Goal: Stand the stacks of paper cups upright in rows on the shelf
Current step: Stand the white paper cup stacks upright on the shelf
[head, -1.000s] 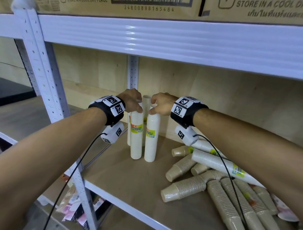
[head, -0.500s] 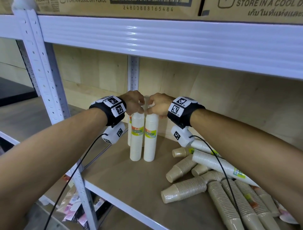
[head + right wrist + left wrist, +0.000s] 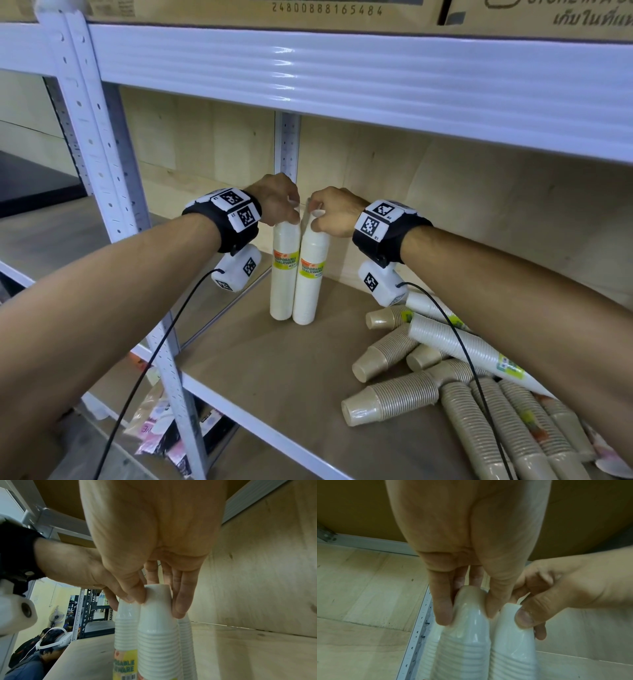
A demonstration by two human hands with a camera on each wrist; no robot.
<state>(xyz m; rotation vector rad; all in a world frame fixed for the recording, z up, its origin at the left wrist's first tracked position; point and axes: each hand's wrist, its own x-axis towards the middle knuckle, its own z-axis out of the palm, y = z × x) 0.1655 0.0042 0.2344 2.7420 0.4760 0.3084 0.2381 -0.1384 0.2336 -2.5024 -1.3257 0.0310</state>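
- Two white stacks of cups are stood upright near the back left corner of the shelf: the left stack and the right stack touch along their sides.
- A third upright stack is seen just behind them in the right wrist view.
- The top of the left stack is pinched by the left hand, thumb on one side and fingers on the other.
- The top of the right stack is pinched the same way by the right hand.
- Most of the work is judged to be left: a pile of brown and white stacks lies flat on the right part of the shelf, well apart from the upright ones.
- Compared with a second ago, the gap between the two held stacks is closed; they were set slightly apart then.
- The pile on the right is unchanged since then.
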